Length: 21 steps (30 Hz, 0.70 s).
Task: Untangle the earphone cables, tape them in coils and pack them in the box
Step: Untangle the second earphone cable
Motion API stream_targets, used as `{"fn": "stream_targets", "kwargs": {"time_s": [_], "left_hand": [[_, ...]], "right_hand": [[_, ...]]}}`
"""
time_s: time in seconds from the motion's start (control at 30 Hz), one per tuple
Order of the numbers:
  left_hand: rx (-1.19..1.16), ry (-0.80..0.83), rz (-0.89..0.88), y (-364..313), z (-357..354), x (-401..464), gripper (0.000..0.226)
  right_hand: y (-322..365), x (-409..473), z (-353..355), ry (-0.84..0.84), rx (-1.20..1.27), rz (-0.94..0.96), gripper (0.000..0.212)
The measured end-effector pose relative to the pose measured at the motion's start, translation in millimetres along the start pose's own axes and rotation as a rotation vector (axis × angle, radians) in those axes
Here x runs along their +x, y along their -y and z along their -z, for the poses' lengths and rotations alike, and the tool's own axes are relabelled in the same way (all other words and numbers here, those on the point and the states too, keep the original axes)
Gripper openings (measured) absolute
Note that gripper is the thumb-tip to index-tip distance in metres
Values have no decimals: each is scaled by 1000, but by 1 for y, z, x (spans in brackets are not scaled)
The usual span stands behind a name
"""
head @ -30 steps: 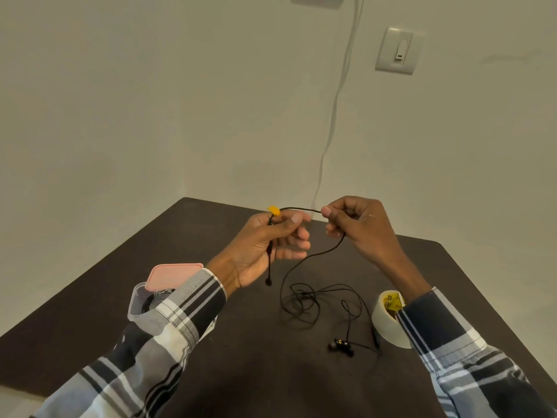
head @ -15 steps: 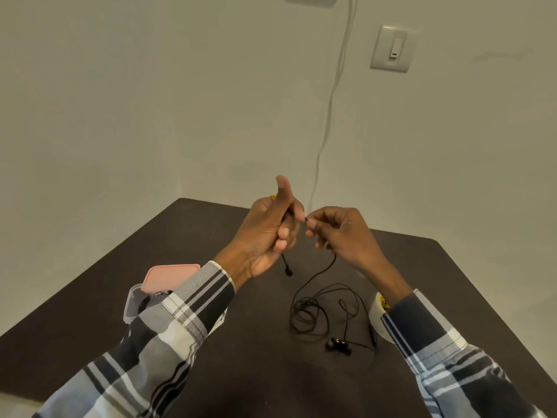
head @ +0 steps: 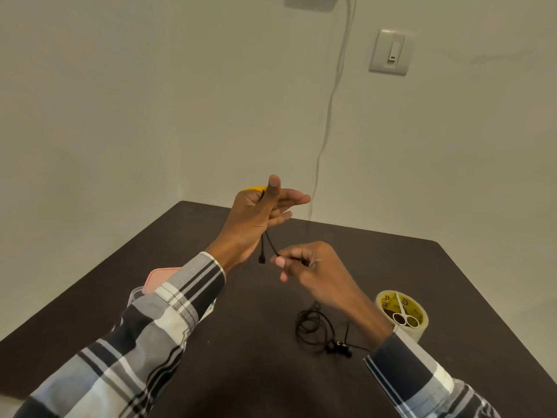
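While the head camera looks down over a dark brown counter (head: 211, 342) set into the corner of a pale wall, both hands are raised above it and stand apart, the left one higher and farther back. The left hand (head: 256, 218) has its thumb pointing up and its fingers stretched out sideways; the black earphone cable (head: 270, 243) passes across its palm between thumb and fingers, with a bit of something yellow (head: 255, 188) showing behind the knuckles. Whether the thumb actually clamps the cable I cannot tell. A short end of the cable with a small dark tip hangs just below this hand. The right hand (head: 310, 267), lower and nearer, pinches the same cable between thumb and forefinger, its other fingers curled. From there the cable drops behind the right wrist to the counter, where the rest lies in a loose tangle (head: 313, 327) with the earbuds (head: 340, 346) at its near edge. Just right of the tangle stands a roll of tape (head: 417, 327) on its side face, with small scissors (head: 404, 312) resting across its hollow. Near the left forearm, partly hidden by the plaid sleeve (head: 168, 306), sits a clear box (head: 135, 297) with a pink lid (head: 156, 277). On the wall are a switch (head: 390, 52) and a pale wire (head: 328, 116) running down.
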<state>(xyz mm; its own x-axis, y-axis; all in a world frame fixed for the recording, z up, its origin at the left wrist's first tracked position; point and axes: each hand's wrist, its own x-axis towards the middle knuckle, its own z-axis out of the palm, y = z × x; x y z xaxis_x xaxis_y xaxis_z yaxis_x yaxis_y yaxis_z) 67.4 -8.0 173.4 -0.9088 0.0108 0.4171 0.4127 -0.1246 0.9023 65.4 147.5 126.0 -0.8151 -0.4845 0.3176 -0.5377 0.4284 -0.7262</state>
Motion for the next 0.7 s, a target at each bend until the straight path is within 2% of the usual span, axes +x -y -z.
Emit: {"fn": "stream_targets", "kwargs": {"time_s": [0.13, 0.27, 0.37, 0.53, 0.7], "left_hand": [[321, 88, -60, 6, 12, 0, 59], [485, 204, -1, 19, 24, 2, 51], [489, 306, 64, 21, 23, -3, 41], [403, 405, 175, 18, 19, -15, 66], [392, 493, 240, 23, 11, -21, 58]], "right_hand": [[11, -8, 17, 12, -102, 23, 22], [23, -9, 40, -38, -142, 29, 20], [30, -5, 56, -77, -161, 48, 18], [39, 3, 74, -166, -248, 69, 14], [40, 12, 79, -203, -279, 82, 17]]}}
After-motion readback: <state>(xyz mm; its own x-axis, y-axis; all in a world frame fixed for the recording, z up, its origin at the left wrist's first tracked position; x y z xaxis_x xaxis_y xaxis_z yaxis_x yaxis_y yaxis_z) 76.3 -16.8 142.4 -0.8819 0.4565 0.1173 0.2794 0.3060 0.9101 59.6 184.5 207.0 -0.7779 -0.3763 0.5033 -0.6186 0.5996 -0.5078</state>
